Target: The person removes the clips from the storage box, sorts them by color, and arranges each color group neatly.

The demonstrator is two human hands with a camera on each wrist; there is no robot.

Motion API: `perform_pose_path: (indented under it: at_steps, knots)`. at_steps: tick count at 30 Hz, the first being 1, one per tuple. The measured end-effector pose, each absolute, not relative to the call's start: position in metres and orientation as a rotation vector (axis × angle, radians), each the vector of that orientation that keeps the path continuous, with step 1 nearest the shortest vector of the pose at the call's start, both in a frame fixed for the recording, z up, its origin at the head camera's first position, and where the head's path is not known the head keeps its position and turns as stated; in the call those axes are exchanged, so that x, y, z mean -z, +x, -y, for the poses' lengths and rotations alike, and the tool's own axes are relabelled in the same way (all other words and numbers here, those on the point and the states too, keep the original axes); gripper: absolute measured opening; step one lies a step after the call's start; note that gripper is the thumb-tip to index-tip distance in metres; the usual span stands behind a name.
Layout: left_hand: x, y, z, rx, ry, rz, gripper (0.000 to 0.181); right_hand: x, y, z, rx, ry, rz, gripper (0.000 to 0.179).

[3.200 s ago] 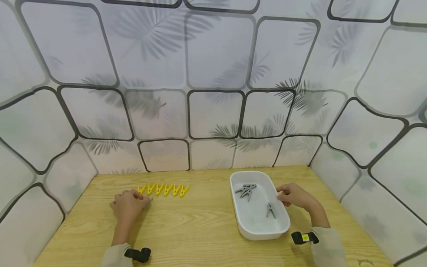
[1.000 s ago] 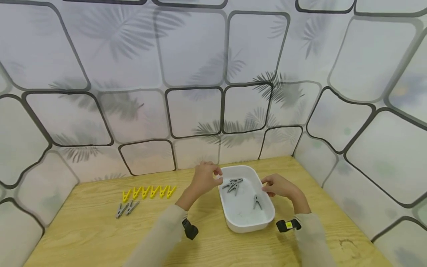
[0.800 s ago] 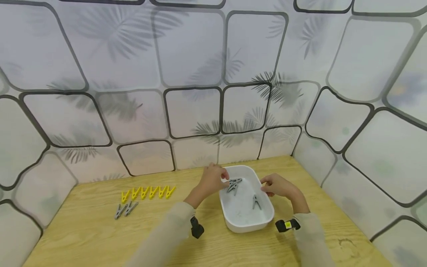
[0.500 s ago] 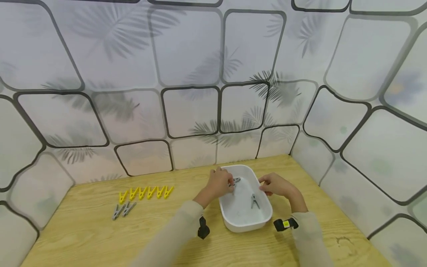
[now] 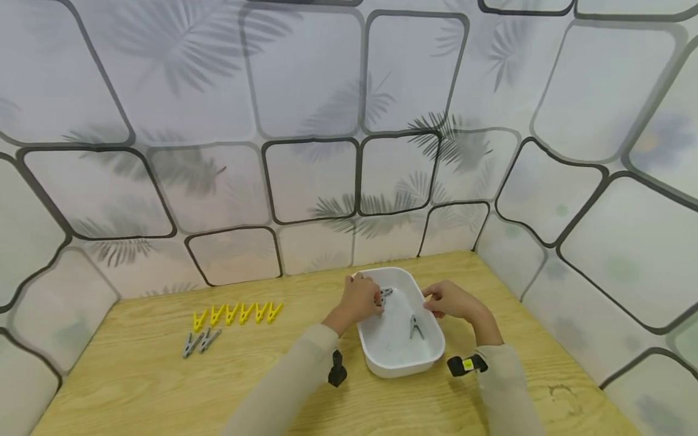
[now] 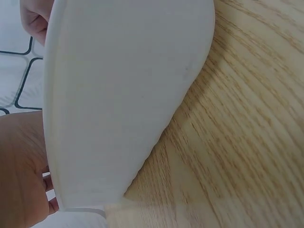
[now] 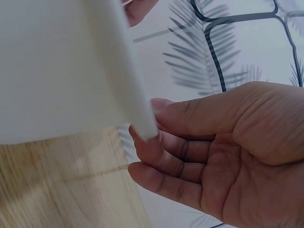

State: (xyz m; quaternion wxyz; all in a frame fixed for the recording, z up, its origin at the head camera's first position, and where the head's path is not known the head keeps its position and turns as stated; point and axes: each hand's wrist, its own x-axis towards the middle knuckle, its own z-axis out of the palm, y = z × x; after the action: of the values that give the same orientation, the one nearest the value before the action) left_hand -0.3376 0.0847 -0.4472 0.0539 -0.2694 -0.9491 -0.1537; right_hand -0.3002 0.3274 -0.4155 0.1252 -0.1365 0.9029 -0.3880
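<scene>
My left hand [image 5: 361, 298] reaches over the left rim of a white plastic basin [image 5: 394, 367], its fingers down at a small pile of grey clothespins [image 5: 386, 293]. The hand covers part of that pile, so I cannot tell whether it pinches one. In the left wrist view, the basin wall [image 6: 118, 95] hides most of the left fingertips. My right hand [image 5: 455, 301] pinches the basin's right rim between thumb and fingers, also plain in the right wrist view [image 7: 228, 147]. Another grey clothespin [image 5: 416, 327] lies alone on the basin floor.
On the left of the wooden table [image 5: 163, 393], several yellow clothespins [image 5: 244, 312] stand in a row. Two grey clothespins [image 5: 199, 343] lie in front of the row's left end. A patterned wall covering [image 5: 316, 181] encloses the table's back and sides.
My left hand set a second grey clothespin by the yellow row, then moved right to the basin and down to the grey pile. My right hand stays at the rim; the head view turned slightly.
</scene>
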Motion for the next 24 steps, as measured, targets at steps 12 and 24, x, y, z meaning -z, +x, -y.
perform_pose_path:
  at_steps: [12, 24]
  knots:
    - [0.446, -0.341, -0.086, 0.433, -0.809, 2.868, 0.02, 0.413, -0.298, -0.329, 1.126, -0.391, -2.627, 0.03]
    - [0.45, -0.353, -0.095, 0.305, -0.809, 2.92, 0.027, 0.414, -0.299, -0.329, 1.136, -0.392, -2.62, 0.032]
